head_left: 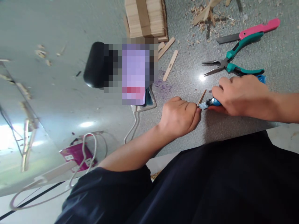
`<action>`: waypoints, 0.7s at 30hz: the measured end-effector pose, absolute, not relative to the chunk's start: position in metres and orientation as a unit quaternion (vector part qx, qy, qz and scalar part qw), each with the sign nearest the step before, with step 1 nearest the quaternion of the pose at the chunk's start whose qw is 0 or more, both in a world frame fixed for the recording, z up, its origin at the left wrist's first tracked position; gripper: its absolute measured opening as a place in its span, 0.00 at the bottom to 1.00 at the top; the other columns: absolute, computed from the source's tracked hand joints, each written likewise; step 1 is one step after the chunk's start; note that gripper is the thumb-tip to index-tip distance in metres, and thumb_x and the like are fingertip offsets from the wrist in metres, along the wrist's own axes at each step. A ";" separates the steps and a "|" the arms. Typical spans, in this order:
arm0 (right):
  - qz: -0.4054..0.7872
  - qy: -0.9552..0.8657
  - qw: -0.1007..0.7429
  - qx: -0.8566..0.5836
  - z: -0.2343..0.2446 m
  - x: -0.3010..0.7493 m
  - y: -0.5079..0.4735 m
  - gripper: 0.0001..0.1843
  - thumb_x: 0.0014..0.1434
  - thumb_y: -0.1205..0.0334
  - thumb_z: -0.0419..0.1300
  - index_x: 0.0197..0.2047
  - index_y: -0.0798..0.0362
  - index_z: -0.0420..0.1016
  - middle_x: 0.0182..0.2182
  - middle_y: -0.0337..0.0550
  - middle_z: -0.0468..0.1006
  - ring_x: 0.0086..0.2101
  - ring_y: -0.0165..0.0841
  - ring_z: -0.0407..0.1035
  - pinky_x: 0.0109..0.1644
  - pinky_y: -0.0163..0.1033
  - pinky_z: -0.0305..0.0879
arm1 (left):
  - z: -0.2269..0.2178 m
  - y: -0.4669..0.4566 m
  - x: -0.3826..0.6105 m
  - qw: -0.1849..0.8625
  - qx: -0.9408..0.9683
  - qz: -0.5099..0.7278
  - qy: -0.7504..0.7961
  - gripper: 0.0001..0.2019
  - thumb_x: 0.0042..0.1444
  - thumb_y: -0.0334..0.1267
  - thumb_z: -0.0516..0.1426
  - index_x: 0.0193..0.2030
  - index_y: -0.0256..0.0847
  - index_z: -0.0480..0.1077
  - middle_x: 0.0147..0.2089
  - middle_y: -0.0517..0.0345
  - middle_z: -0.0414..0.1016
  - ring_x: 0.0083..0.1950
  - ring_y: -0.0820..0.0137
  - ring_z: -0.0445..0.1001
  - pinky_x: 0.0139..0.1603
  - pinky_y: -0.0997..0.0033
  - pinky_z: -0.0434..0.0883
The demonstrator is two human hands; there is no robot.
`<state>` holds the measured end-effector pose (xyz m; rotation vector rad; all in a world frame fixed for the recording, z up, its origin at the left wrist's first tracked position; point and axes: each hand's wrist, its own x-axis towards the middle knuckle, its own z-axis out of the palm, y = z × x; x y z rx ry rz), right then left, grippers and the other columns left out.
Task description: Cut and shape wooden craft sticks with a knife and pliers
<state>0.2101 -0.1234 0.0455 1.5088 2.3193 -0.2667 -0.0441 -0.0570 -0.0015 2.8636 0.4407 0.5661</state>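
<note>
Near the table's front edge, my left hand is closed around a thin wooden stick, whose narrow end sticks out past the fingers. My right hand grips a blue utility knife. Its blade points left and lies against or very close to the stick beside my left fingertips; exact contact is hard to make out. Just beyond my right hand lie needle-nose pliers with green handles, jaws apart. A pink-handled cutter rests behind them.
At the back stands a banded bundle of wooden sticks, with loose sticks nearby. Wood shavings are scattered at the far right. A black case, a blurred phone with a white cable, and a magenta power strip lie leftward.
</note>
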 end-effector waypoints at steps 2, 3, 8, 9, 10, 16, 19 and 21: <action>-0.099 0.820 0.181 0.534 0.046 0.208 -0.123 0.48 0.83 0.33 0.31 0.58 0.58 0.83 0.46 0.65 0.84 0.34 0.45 0.72 0.34 0.48 0.45 | -0.002 -0.058 -0.044 0.090 0.966 0.186 0.156 0.20 0.76 0.34 0.54 0.28 0.47 0.64 0.22 0.60 0.70 0.22 0.69 0.60 0.30 0.58 0.59; -0.100 0.820 0.179 0.535 0.046 0.208 -0.122 0.48 0.83 0.33 0.31 0.58 0.58 0.83 0.45 0.66 0.84 0.34 0.45 0.72 0.34 0.47 0.45 | -0.002 -0.058 -0.044 0.087 0.966 0.184 0.158 0.19 0.76 0.34 0.54 0.28 0.47 0.64 0.22 0.60 0.70 0.22 0.68 0.60 0.31 0.58 0.59; -0.110 0.818 0.168 0.539 0.045 0.207 -0.123 0.46 0.83 0.34 0.32 0.59 0.57 0.83 0.47 0.66 0.85 0.35 0.46 0.73 0.34 0.48 0.46 | -0.002 -0.060 -0.043 0.069 0.967 0.190 0.157 0.20 0.76 0.35 0.54 0.28 0.46 0.64 0.22 0.60 0.69 0.22 0.69 0.60 0.30 0.58 0.60; -0.112 0.816 0.168 0.541 0.044 0.207 -0.123 0.46 0.83 0.34 0.32 0.60 0.57 0.83 0.47 0.66 0.85 0.36 0.46 0.74 0.34 0.48 0.47 | -0.002 -0.061 -0.043 0.068 0.966 0.192 0.159 0.20 0.76 0.35 0.54 0.28 0.46 0.65 0.22 0.60 0.69 0.22 0.69 0.60 0.30 0.58 0.60; -0.116 0.815 0.169 0.543 0.044 0.207 -0.123 0.46 0.83 0.35 0.32 0.60 0.58 0.83 0.47 0.67 0.85 0.36 0.46 0.74 0.35 0.48 0.47 | -0.003 -0.061 -0.043 0.065 0.965 0.194 0.161 0.20 0.77 0.35 0.54 0.28 0.46 0.65 0.22 0.60 0.69 0.22 0.69 0.60 0.30 0.58 0.60; -0.142 0.804 0.171 0.552 0.044 0.205 -0.122 0.47 0.83 0.37 0.30 0.62 0.60 0.82 0.49 0.69 0.84 0.39 0.49 0.76 0.38 0.48 0.51 | -0.004 -0.064 -0.044 0.056 0.965 0.188 0.171 0.20 0.78 0.34 0.54 0.29 0.46 0.65 0.22 0.60 0.69 0.22 0.68 0.60 0.30 0.59 0.60; -0.146 0.799 0.176 0.556 0.045 0.203 -0.121 0.46 0.83 0.37 0.32 0.62 0.61 0.82 0.49 0.69 0.84 0.38 0.49 0.75 0.38 0.48 0.51 | -0.005 -0.065 -0.044 0.050 0.966 0.186 0.171 0.20 0.78 0.34 0.53 0.29 0.45 0.66 0.23 0.60 0.70 0.22 0.68 0.60 0.31 0.58 0.59; -0.149 0.795 0.182 0.559 0.047 0.202 -0.121 0.45 0.82 0.37 0.33 0.62 0.61 0.82 0.49 0.69 0.84 0.38 0.49 0.75 0.38 0.48 0.50 | -0.005 -0.065 -0.044 0.048 0.967 0.179 0.176 0.20 0.79 0.35 0.53 0.30 0.46 0.66 0.23 0.59 0.70 0.22 0.68 0.60 0.31 0.58 0.58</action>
